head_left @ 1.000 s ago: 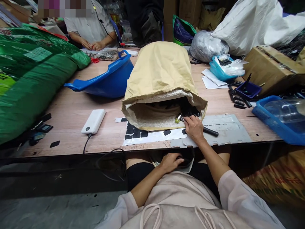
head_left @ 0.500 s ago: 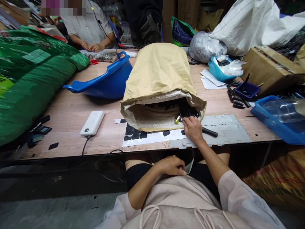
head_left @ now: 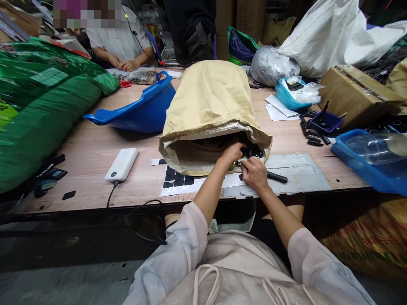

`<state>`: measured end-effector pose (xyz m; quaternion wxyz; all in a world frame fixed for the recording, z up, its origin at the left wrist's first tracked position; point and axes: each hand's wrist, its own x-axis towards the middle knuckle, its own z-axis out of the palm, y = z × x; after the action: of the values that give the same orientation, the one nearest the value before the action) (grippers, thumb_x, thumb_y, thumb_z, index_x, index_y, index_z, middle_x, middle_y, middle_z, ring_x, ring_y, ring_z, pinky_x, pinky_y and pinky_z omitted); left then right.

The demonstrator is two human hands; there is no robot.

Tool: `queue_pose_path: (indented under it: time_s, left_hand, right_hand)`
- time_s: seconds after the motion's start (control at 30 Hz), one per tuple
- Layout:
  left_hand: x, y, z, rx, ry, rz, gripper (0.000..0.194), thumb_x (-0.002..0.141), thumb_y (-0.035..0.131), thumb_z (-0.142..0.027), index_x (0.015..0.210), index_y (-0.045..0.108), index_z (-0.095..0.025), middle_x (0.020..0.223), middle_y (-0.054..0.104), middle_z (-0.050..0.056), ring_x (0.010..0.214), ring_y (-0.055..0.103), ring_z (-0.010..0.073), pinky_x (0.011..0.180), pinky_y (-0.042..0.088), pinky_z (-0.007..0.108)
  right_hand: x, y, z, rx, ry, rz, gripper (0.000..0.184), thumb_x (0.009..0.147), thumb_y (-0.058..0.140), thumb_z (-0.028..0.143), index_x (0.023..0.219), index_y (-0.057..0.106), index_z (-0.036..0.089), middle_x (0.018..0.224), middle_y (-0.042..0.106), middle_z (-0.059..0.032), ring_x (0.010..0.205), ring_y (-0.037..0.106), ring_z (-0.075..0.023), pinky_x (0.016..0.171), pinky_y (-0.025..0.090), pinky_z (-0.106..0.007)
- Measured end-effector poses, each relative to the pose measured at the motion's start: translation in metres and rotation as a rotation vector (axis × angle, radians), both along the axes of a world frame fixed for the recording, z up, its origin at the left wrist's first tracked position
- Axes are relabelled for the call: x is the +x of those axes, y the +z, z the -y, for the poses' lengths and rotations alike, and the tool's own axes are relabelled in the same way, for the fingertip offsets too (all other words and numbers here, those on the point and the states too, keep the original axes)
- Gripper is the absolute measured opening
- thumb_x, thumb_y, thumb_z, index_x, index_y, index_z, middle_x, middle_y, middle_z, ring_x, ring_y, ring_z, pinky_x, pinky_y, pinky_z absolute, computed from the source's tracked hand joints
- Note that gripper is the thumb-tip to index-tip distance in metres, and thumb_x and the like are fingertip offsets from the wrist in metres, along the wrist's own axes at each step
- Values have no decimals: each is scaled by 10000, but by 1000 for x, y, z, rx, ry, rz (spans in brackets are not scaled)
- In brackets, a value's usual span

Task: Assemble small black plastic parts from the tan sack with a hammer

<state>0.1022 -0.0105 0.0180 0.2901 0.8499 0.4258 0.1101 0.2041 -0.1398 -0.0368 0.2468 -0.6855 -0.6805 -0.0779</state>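
Observation:
A beige sack [head_left: 213, 93] lies on the table with its mouth facing me. Black pieces [head_left: 254, 150] are heaped inside, at the right of the opening. My left hand [head_left: 233, 151] reaches into the mouth with bent fingers at these pieces; its fingertips are partly hidden, so I cannot make out what it grips. Just in front of the opening, my right hand [head_left: 256, 173] is closed around a small hammer [head_left: 278, 176], close to its metal head. The hammer's black handle sticks out to the right. Under the hands lies a white sheet with black stickers [head_left: 178, 178].
A blue basin [head_left: 140, 106] and green sacks [head_left: 47, 114] stand left, with a white power bank [head_left: 121, 164] nearer me. To the right are a blue tray [head_left: 359, 161], a purple box [head_left: 326, 122] and a carton [head_left: 359, 93]. Across the table sits another person [head_left: 121, 42].
My left hand has risen from my lap and gone into the sack's mouth. My right hand stays on the hammer in nearly the same place.

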Motion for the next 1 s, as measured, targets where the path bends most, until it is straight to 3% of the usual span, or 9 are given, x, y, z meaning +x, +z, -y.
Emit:
queue_pose_path:
  time_s: [0.13, 0.4, 0.53, 0.67, 0.83, 1.0]
  left_hand:
    - [-7, -5, -5, 134, -11, -80, 338, 901, 619, -123, 1149, 799, -265, 1334, 684, 91, 1261, 590, 291, 1051, 482, 360]
    - [-25, -10, -13, -46, -88, -68, 319, 931, 650, -261, 1232, 755, -265, 1273, 702, 78, 1143, 635, 273, 979, 504, 353]
    - [-34, -15, -15, 32, -63, 34, 263, 877, 712, -249, 1135, 755, -225, 1192, 708, 81, 1100, 634, 265, 980, 509, 348]
    - [-44, -23, -17, -25, -120, 93, 167, 876, 679, -197, 1013, 769, -228, 1116, 728, 42, 1081, 652, 231, 1001, 514, 316]
    - [-61, -28, -9, -42, -30, 57, 310, 866, 677, -143, 1144, 783, -231, 1291, 710, 64, 1208, 644, 257, 1082, 497, 322]
    - [-92, -32, 11, 31, 108, 36, 314, 920, 658, -184, 1208, 779, -216, 1288, 718, 103, 1231, 642, 284, 1117, 482, 370]
  right_hand:
    - [0, -1, 0, 16, 2, 9, 210, 922, 604, 218, 1038, 780, 228, 920, 676, -70, 910, 518, -229, 781, 341, -346]
    - [1, -2, 0, 29, 21, 2, 193, 926, 605, 226, 1034, 765, 226, 921, 669, -67, 899, 510, -224, 776, 339, -350]
    - [1, -1, 0, 30, 40, 4, 189, 925, 603, 225, 1019, 767, 227, 909, 668, -65, 890, 512, -222, 775, 350, -344]
    - [1, 0, 1, 31, 80, -5, 175, 916, 598, 211, 959, 768, 225, 875, 662, -60, 882, 521, -218, 785, 372, -337]
    - [1, 1, 2, 22, 67, -29, 164, 887, 620, 226, 958, 768, 210, 894, 673, -67, 890, 535, -222, 779, 389, -336]
    - [0, 1, 1, 19, 7, -26, 109, 841, 658, 244, 887, 749, 203, 896, 672, -69, 886, 536, -228, 769, 385, -348]
